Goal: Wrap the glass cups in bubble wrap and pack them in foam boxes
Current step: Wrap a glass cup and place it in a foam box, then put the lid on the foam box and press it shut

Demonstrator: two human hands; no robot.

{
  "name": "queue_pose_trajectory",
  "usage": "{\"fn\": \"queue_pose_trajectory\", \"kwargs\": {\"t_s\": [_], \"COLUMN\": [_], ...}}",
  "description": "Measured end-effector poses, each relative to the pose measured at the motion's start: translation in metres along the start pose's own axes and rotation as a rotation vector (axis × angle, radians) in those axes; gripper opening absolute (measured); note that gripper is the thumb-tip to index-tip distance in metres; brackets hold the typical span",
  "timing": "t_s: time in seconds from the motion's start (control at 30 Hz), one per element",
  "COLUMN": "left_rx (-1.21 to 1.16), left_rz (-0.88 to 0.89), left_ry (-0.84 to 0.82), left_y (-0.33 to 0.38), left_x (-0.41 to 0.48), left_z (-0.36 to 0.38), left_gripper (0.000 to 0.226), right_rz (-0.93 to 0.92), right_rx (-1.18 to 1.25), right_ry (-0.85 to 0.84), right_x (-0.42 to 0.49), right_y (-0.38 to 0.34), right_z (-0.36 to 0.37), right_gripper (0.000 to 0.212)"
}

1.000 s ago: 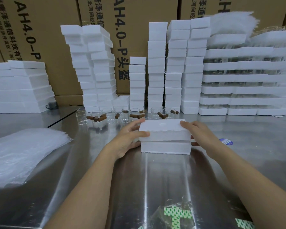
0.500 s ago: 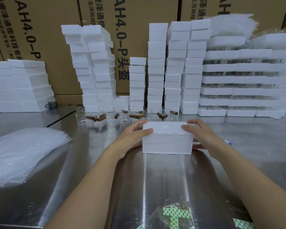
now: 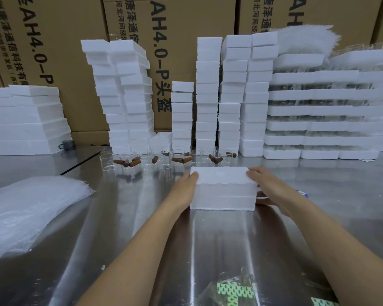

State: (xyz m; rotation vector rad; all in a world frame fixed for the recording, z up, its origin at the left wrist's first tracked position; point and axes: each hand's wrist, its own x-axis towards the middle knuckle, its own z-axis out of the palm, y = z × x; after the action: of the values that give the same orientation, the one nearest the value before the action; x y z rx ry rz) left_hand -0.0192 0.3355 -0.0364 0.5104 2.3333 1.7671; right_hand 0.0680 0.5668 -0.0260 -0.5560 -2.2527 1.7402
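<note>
— Status of the foam box (image 3: 222,191)?
— Lid seated on base, standing mid-bench (image 3: 219,250). Left grip (image 3: 182,193) clasps its left end. Right grip (image 3: 268,188) curls over the top right edge, thumb low.
— Hazards?
— An uneven squeeze may skew the lid or crumble its ragged seam. A forward shove would likely topple the glass cups (image 3: 128,159) standing near behind.

Bright; glare streaks table (image 3: 208,239); edges apparently blurred.
</note>
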Motion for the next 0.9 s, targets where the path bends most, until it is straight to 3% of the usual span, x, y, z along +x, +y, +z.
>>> {"fn": "queue_pose_trajectory", "kwargs": {"t_s": [0.17,0.3,0.4,0.63,0.73,0.83,0.9], "left_rx": [0.066,-0.22,-0.323,-0.561,-0.714,-0.802,-0.769], "left_rz": [-0.081,-0.028,0.066,0.221,0.138,-0.048,-0.098], "left_ry": [0.053,0.141,0.227,0.211,0.352,0.161,0.042], "left_y": [0.007,0.014,0.024,0.038,0.041,0.04,0.04], "left_x": [-0.008,-0.015,-0.016,-0.021,-0.03,-0.03,-0.025], "left_z": [0.004,0.006,-0.005,-0.031,-0.029,-0.012,0.0], "left_gripper": [0.035,0.034,0.029,0.022,0.047,0.085,0.073], "right_rz": [-0.007,-0.007,-0.001,0.012,-0.078,-0.138,-0.15], "right_rx": [0.025,0.131,0.23,0.378,0.412,0.486,0.528], "right_ry": [-0.003,-0.092,-0.213,-0.629,-0.537,-0.396,-0.336], "right_x": [0.0,-0.004,-0.005,-0.014,-0.018,-0.009,0.002], "right_y": [0.001,-0.003,-0.003,-0.005,-0.014,-0.028,-0.034], "right_z": [0.002,0.001,-0.006,-0.011,0.01,0.033,0.047], "right_gripper": [0.036,0.029,0.033,0.074,0.078,0.072,0.069]}}
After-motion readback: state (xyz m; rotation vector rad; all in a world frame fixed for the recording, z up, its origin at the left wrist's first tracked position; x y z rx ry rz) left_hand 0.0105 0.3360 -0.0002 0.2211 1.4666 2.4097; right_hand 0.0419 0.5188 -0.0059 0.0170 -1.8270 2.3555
